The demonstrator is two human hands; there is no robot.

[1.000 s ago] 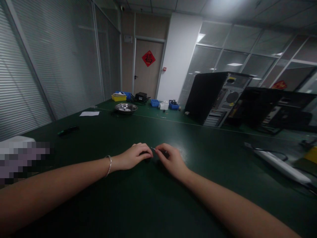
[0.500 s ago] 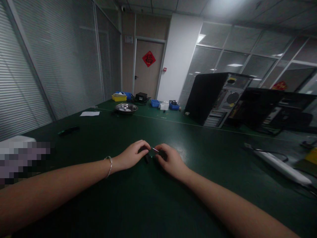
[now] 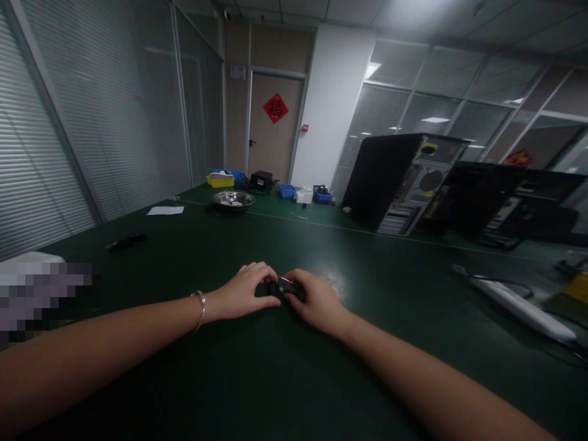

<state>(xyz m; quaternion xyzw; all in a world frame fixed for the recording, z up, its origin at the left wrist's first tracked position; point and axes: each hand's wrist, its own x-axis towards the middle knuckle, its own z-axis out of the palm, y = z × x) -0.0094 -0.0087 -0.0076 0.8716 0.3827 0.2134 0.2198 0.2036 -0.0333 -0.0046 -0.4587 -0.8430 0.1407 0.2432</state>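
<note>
Just above the table my left hand (image 3: 248,291) has its thumb and fingers closed around a small black piece (image 3: 273,288); what kind it is cannot be made out. A silvery bracelet circles that wrist. Facing it, almost touching, my right hand (image 3: 316,299) is closed on a small tool with a thin metal shaft (image 3: 287,280) and a dark, partly reddish body. The fingers cover most of this tool. Between the two hands a small greenish spot shows, too small to name.
On the green table (image 3: 220,380) stand a metal bowl (image 3: 233,202), a yellow bin (image 3: 221,181), blue bins (image 3: 288,192) and a computer tower (image 3: 390,184). A power strip (image 3: 523,306) lies right. A dark green-tipped item (image 3: 126,241) and white paper (image 3: 165,210) lie left.
My left thumb has moved down and away from its fingers, and the black piece now sits upright between them. My right fingers have shifted slightly left, nearer to it.
</note>
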